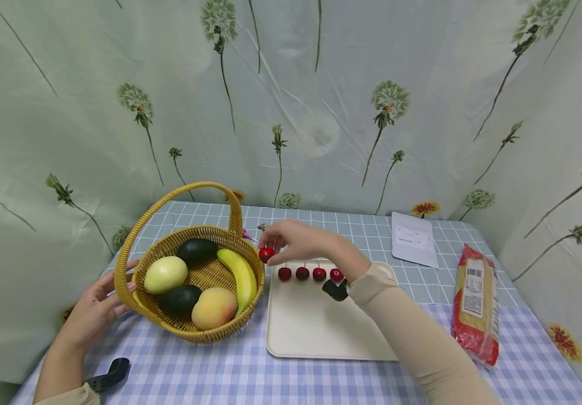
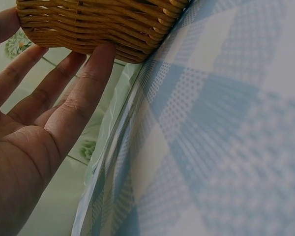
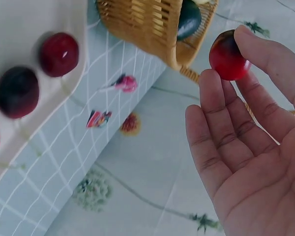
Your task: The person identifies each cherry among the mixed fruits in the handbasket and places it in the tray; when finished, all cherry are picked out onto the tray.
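Observation:
My right hand point(image 1: 297, 239) pinches a dark red cherry point(image 3: 229, 55) between thumb and fingertips, by the right rim of a yellow wicker basket point(image 1: 201, 337). With its fingers spread fairly straight, my left hand point(image 1: 93, 306) touches the basket's outer left side, below the handle. Inside the basket lie a banana point(image 1: 240, 278), a peach point(image 1: 213, 308), a pale yellow-green fruit point(image 1: 166, 274) and two dark green avocado-like fruits, one at the back point(image 1: 197, 251) and one in front point(image 1: 179, 301). Several stemmed cherries point(image 1: 302, 273) sit in a row along the back of a cream tray point(image 1: 328, 332), beneath my right forearm.
A red and clear package point(image 1: 475, 306) of pale yellow food lies at the right. Behind it is a white packet point(image 1: 414, 239) with a label. A pink-wrapped lollipop point(image 3: 126, 83) and a small colourful wrapped piece point(image 3: 98, 119) lie behind the tray. A patterned curtain point(image 1: 321, 112) stands at the back.

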A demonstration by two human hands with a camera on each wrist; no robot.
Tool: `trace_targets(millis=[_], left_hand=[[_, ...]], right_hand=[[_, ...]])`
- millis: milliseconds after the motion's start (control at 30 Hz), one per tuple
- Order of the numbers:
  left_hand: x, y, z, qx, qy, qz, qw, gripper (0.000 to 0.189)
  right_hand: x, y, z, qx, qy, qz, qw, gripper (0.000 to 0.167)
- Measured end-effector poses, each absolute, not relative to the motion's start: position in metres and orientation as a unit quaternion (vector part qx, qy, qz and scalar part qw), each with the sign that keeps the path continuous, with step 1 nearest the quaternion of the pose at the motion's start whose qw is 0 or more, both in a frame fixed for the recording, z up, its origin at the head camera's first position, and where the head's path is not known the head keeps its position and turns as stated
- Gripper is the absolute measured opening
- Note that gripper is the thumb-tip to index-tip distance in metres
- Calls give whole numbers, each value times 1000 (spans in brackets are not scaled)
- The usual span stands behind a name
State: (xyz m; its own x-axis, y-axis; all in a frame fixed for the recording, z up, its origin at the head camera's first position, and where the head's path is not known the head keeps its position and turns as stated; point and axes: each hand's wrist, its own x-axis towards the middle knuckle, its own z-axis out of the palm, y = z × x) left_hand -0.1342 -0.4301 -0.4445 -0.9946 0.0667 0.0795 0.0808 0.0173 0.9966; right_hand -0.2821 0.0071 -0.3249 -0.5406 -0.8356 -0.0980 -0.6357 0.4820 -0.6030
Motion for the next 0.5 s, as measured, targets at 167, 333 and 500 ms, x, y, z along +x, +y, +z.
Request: trace_targets(millis=[167, 333, 500], left_hand=[[-135, -430, -445, -57, -706, -706, 7, 56], [-135, -430, -445, -52, -710, -702, 5, 55], [-134, -430, -445, -45, -720, -693, 3, 55]], right_hand=[[-281, 34, -326, -416, 845, -278, 187, 32], [-283, 63, -330, -399, 852, -291, 175, 30], [-285, 94, -337, -374, 857, -309, 172, 27]])
